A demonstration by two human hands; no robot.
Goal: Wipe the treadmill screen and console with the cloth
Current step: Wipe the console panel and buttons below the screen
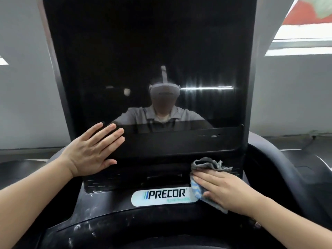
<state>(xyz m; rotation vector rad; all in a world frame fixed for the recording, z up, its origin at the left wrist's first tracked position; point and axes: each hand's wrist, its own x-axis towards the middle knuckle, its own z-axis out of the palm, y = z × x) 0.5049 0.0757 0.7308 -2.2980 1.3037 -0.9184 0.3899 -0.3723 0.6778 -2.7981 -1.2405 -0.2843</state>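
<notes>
A tall black treadmill screen (pixel 147 56) fills the middle of the head view and is dark, mirroring a person in a grey shirt. Below it lies the black console (pixel 111 209) with a white Precor label (pixel 164 195). My left hand (pixel 91 150) rests flat, fingers spread, on the screen's lower left corner and holds nothing. My right hand (pixel 226 189) presses a crumpled grey and blue cloth (pixel 208 165) against the console's lower right, just right of the label. Part of the cloth is hidden under my palm.
White dusty smears mark the console's lower front (pixel 86 229). Curved black handlebar housings (pixel 280 168) flank the console on both sides. A grey wall (pixel 23 87) stands behind, with a bright window (pixel 303 35) at the upper right.
</notes>
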